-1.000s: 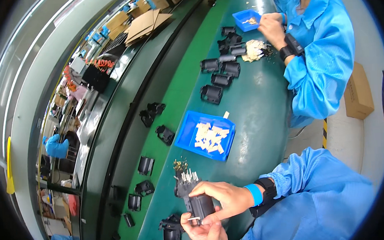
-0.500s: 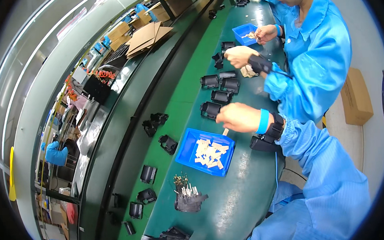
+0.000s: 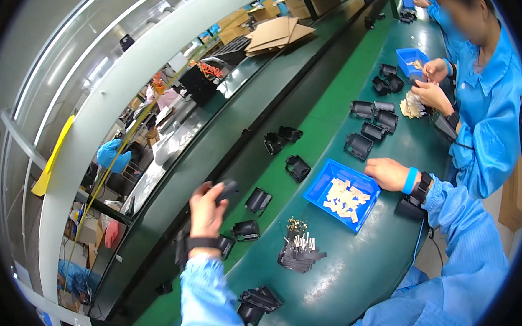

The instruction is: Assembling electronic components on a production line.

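My left hand (image 3: 205,216) is raised over the line's far side, its fingers closed on a dark plastic housing (image 3: 229,189). My right hand (image 3: 388,174) rests at the right rim of a blue tray (image 3: 358,221), fingers curled; whatever they pinch is hidden. Small beige strips (image 3: 347,198) lie loose in that tray. Nearer to me, on the green table, is a bundle of black pieces with white leads and brassy tips (image 3: 301,252). Several black housings (image 3: 257,300) are piled at the near edge.
Black housings (image 3: 257,200) are spaced along the green belt (image 3: 329,109), and more (image 3: 371,122) stand beyond the tray. At the right a co-worker in blue handles parts near another blue tray (image 3: 409,55). Flat cardboard (image 3: 278,33) lies on the far shelf.
My left hand has come into fuller view, raised with a black housing. The whole view has swung, shifting the scene rightward. My right hand has gone from above the tray to its rim.
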The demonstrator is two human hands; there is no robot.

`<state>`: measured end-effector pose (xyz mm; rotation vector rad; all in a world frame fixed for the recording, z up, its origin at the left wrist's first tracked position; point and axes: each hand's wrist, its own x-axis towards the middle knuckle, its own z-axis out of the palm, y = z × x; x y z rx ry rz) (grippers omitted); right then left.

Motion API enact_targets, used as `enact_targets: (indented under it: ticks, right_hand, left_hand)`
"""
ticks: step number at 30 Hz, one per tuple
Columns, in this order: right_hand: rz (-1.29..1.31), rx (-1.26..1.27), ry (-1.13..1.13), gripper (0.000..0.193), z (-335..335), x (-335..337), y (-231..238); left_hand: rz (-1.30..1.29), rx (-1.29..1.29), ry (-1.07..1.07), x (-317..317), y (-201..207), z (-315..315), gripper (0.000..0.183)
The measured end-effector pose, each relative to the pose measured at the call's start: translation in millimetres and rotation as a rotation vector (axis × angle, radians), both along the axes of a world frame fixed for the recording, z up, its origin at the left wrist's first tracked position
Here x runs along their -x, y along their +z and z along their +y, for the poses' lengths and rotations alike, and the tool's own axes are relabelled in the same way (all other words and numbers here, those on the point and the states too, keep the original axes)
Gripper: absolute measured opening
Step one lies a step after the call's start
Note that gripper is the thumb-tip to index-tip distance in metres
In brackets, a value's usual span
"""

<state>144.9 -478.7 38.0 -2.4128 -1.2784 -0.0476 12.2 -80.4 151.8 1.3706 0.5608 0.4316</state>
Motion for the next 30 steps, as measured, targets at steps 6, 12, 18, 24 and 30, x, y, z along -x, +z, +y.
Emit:
enact_targets:
  ticks: [6,12,18,24,30]
  right_hand:
    - [-0.022,-0.108,0.018,0.005,-8,2,17]
    - [-0.294,-0.553,0.059,0.008,22,28,89]
    - [-0.517,0.006,0.106,0.007,51,40,63]
    - [-0.39,-0.412,0.264,0.015,48,90,81]
    - [-0.235,-0.192,0.5,0.013,100,156,34]
  left_hand:
    - [0.096,0.149,0.089,-58,-78,45,0.037]
    - [0.34,-0.059,0.099,-56,-93,39,0.063]
    - [0.263,-1.386,0.247,-5,-61,74,0.06]
    - [0.113,-0.871,-0.1,140,60,-46,0.047]
    - [0.11,-0.784,-0.27,279,66,-146,0.028]
